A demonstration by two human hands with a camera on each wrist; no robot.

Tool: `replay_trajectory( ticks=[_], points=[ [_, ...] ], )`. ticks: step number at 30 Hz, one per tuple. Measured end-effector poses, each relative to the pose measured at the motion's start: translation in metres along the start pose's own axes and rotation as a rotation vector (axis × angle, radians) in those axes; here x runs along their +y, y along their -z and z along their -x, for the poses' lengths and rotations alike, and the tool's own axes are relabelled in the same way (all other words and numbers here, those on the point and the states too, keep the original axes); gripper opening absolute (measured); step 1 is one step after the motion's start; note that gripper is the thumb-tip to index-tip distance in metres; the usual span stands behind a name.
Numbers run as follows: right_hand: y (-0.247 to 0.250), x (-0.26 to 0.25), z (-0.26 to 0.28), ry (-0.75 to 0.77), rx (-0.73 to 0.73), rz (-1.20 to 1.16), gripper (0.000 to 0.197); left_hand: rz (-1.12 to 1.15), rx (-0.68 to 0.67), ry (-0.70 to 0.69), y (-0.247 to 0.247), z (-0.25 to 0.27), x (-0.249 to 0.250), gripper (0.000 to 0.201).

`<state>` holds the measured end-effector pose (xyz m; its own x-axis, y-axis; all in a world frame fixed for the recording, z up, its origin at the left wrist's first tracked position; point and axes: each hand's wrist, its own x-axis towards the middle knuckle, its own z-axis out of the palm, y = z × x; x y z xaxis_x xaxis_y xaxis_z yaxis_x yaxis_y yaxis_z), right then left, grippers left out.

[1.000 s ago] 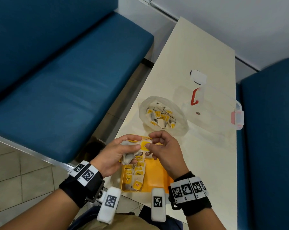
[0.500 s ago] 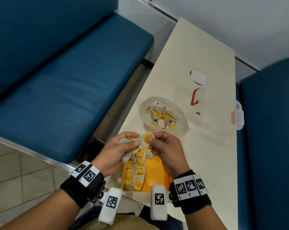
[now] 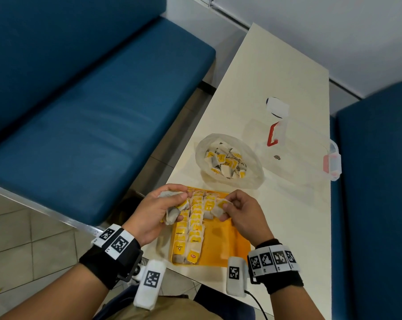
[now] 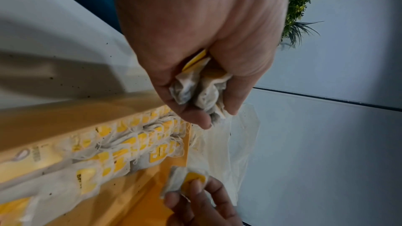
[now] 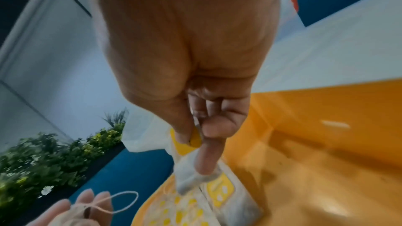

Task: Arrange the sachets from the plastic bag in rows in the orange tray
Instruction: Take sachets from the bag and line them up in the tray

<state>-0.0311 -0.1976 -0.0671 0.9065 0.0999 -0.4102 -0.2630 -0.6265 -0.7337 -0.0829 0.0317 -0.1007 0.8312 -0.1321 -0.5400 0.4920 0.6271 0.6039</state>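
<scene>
The orange tray (image 3: 220,247) lies at the table's near edge, with sachets (image 3: 194,224) in rows along its left side. My left hand (image 3: 170,205) grips a bunch of sachets (image 4: 196,93) over the tray's far left corner. My right hand (image 3: 227,207) pinches a single sachet (image 3: 219,207) by its yellow tag, just above the far end of the third row (image 5: 189,166). Beyond the tray stands the open plastic bag (image 3: 253,158), holding several more sachets (image 3: 225,161).
A clear plastic container (image 3: 308,153) with red latches stands behind the bag to the right. Blue benches (image 3: 91,116) flank the narrow cream table (image 3: 276,77). The tray's right half (image 5: 315,143) is bare orange.
My hands have drawn apart. The right hand has carried one sachet to the right and down over the third row, while the left keeps its bunch.
</scene>
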Motion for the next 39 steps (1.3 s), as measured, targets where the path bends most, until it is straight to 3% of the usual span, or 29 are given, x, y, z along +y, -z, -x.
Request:
replay_trajectory(
  ticks=[10,16,23,30,33,36,39],
  points=[
    [-0.02,0.02,-0.007,-0.187,-0.138,0.046,0.015,-0.02,0.014,0.032,-0.001,0.001,-0.001,0.02],
    [-0.032,0.028,-0.019,-0.215,-0.074,0.095,0.007,-0.009,0.025,0.048,0.0,0.0,-0.003,0.023],
    [-0.037,0.027,-0.025,-0.234,-0.033,0.043,0.011,-0.02,0.02,0.067,0.0,0.0,-0.002,0.022],
    [-0.041,0.024,-0.031,-0.258,0.008,0.002,0.013,-0.005,0.024,0.11,-0.002,0.0,0.0,0.028],
    [-0.043,0.024,-0.032,-0.268,0.018,0.011,0.013,0.037,0.026,0.142,-0.002,0.0,0.001,0.039],
    [-0.04,0.018,-0.027,-0.215,0.071,0.094,0.014,0.068,0.008,0.172,-0.004,0.001,0.005,0.045],
    [-0.035,0.002,-0.013,-0.003,0.125,0.098,0.012,0.059,-0.01,0.182,-0.006,0.0,0.006,0.047]
  ],
)
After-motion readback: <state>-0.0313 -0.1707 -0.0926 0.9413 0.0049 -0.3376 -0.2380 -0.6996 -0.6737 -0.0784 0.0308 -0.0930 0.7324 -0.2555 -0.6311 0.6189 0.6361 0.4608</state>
